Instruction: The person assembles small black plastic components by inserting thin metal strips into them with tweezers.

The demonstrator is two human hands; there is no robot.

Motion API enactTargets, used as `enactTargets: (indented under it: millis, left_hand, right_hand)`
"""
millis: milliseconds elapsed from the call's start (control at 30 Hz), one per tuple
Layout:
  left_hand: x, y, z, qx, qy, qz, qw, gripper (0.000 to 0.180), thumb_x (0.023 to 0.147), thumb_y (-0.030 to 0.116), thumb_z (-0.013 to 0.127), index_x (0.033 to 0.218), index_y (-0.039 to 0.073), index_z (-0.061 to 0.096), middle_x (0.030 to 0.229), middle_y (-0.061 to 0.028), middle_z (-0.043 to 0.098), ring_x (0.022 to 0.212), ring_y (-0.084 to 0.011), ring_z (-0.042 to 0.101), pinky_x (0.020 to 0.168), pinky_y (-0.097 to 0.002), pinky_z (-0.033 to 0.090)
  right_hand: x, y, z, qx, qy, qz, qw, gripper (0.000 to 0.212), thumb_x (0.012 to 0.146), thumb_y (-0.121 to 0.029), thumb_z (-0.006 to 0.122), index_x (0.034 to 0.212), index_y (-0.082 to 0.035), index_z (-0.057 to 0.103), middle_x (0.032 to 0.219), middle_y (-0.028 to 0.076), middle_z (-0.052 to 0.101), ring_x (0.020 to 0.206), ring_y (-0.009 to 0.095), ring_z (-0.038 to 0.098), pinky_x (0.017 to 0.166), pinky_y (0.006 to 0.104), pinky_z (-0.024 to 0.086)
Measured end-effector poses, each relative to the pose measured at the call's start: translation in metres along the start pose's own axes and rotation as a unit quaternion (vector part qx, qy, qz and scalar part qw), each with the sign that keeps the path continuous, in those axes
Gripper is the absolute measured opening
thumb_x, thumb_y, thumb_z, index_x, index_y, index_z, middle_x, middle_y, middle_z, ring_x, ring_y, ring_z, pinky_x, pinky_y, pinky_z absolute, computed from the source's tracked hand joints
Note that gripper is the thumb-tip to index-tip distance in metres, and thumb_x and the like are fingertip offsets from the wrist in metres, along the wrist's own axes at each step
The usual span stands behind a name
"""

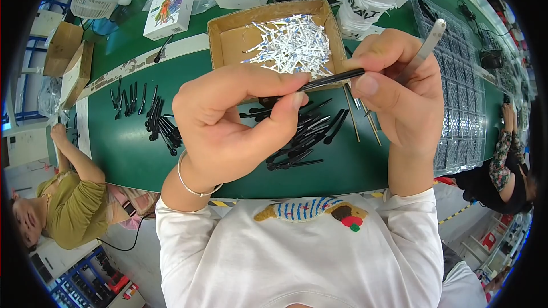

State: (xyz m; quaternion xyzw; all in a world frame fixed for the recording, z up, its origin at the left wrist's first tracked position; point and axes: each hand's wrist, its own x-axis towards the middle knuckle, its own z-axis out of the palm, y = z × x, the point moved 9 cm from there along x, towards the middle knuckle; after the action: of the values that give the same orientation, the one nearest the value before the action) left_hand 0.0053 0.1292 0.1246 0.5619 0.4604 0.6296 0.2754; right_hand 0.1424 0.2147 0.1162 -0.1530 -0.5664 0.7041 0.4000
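Observation:
Both hands are raised over the green table in front of the cardboard box. My left hand, with a thin bangle at its wrist, pinches one end of a slender black clip-like piece between thumb and forefinger. The other end of that piece sits between the thumb and forefinger of my right hand. A flat silver metal tool, perhaps tweezers, is also tucked in my right hand and points up to the right. Below the hands lies a loose pile of similar black pieces, partly covered by my left hand.
An open cardboard box holds many white strips with blue marks. Behind it stands a white box of small metallic parts. More black pieces lie left. Clear compartment trays stand right, near thin sticks. Other people sit at both sides.

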Motion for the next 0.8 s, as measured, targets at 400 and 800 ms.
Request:
enactTargets:
  millis: [400, 800]
  left_hand:
    - [-0.005, -0.007, 0.004, -0.022, 0.024, -0.046, 0.998, 0.013, 0.072, -0.007, 0.067, 0.084, -0.007, 0.065, 0.075, -0.0089, 0.066, 0.067, -0.0122, 0.065, 0.063, -0.0215, 0.052]
    - [-0.009, 0.020, 0.003, 0.173, 0.021, 0.102, 0.979, 0.013, 0.069, -0.009, 0.070, 0.080, -0.005, 0.062, 0.074, -0.0071, 0.064, 0.064, -0.0096, 0.057, 0.059, -0.0204, 0.042]
  right_hand:
    - [-0.003, 0.017, 0.014, 0.040, 0.021, 0.012, 0.999, 0.015, 0.078, 0.003, 0.060, 0.092, 0.001, 0.056, 0.079, 0.005, 0.057, 0.059, 0.005, 0.047, 0.046, 0.0171, 0.032]
    - [-0.002, 0.046, 0.027, 0.216, -0.011, 0.097, 0.972, 0.006, 0.080, 0.002, 0.063, 0.082, 0.001, 0.057, 0.080, 0.009, 0.066, 0.070, 0.011, 0.064, 0.052, 0.0189, 0.045]
